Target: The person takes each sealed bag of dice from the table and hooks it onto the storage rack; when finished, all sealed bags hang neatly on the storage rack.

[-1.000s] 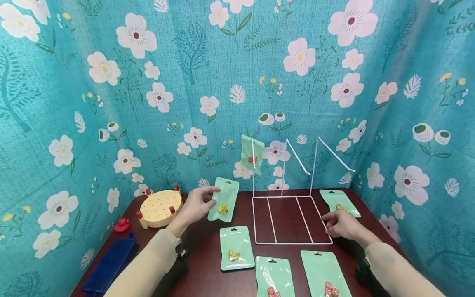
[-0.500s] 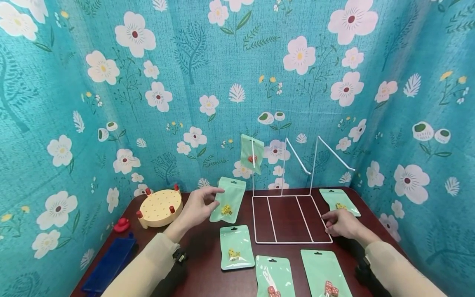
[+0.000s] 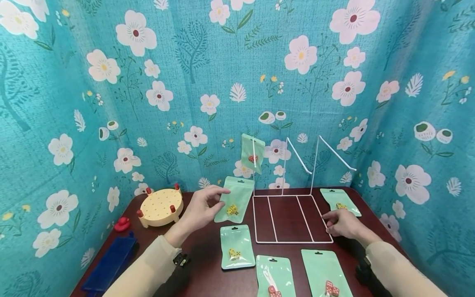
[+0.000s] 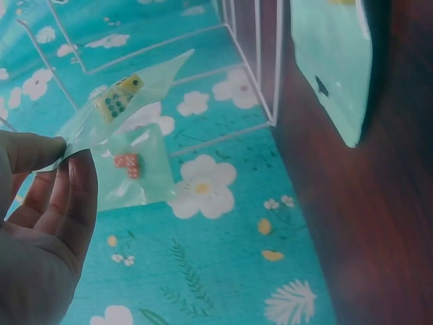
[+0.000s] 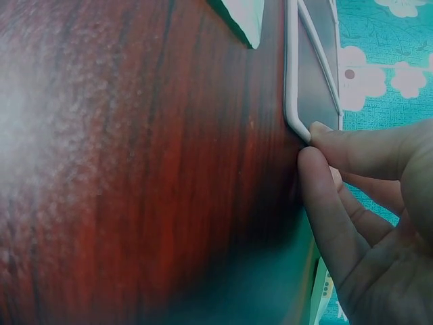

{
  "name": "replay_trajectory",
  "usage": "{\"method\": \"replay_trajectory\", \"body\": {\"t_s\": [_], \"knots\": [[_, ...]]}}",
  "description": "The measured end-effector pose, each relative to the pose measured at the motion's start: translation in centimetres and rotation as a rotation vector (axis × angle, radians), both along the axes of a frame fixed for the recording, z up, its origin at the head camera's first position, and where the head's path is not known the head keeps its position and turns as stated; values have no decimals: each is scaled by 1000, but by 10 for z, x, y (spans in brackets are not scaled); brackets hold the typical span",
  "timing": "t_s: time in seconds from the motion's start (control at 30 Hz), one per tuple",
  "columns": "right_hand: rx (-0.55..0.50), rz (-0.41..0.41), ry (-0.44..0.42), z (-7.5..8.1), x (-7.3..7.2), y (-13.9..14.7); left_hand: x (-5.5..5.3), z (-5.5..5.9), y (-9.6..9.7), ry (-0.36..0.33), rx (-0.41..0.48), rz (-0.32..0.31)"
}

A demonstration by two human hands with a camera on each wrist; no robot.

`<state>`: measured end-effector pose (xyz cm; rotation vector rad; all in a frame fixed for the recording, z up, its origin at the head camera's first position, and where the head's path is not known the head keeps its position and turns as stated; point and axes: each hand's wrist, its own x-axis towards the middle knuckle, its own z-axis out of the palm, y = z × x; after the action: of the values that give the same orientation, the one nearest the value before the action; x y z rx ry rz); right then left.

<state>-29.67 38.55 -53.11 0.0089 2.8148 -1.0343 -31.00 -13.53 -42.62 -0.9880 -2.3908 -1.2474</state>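
My left hand (image 3: 200, 207) pinches the left edge of a green zip bag (image 3: 241, 193) with yellow dice inside, held up left of a white wire rack (image 3: 293, 242). In the left wrist view the thumb and fingertips grip the corner of this bag (image 4: 159, 84), seen nearly edge-on. Another bag (image 3: 247, 147), with red dice, hangs from the rack's left hook. The middle and right hooks (image 3: 335, 152) carry nothing. My right hand (image 3: 345, 225) holds the rack's base at its right side; in the right wrist view thumb and forefinger pinch the wire corner (image 5: 295, 115).
A bag with yellow dice (image 3: 237, 237) and two with red dice (image 3: 272, 270) lie in front of the rack. One more bag (image 3: 332, 197) lies behind my right hand. At left are a cream round stand (image 3: 159, 208), a red duck (image 3: 122, 225) and a blue tray (image 3: 109, 264).
My left hand has carried the bag of yellow dice rightward, so its upper corner now overlaps the rack's left upright in the head view. The right hand stays on the rack.
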Motion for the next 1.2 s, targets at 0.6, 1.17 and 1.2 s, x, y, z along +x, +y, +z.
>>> {"method": "replay_trajectory", "body": {"t_s": [0.6, 1.17, 1.2], "knots": [[-27, 11, 14, -1, 2, 0, 17, 25, 18, 54, 95, -148], [-22, 8, 4, -2, 0, 0, 23, 44, 37, 75, 199, -164], [-22, 8, 3, -2, 0, 1, 23, 44, 38, 69, 207, -162]]}}
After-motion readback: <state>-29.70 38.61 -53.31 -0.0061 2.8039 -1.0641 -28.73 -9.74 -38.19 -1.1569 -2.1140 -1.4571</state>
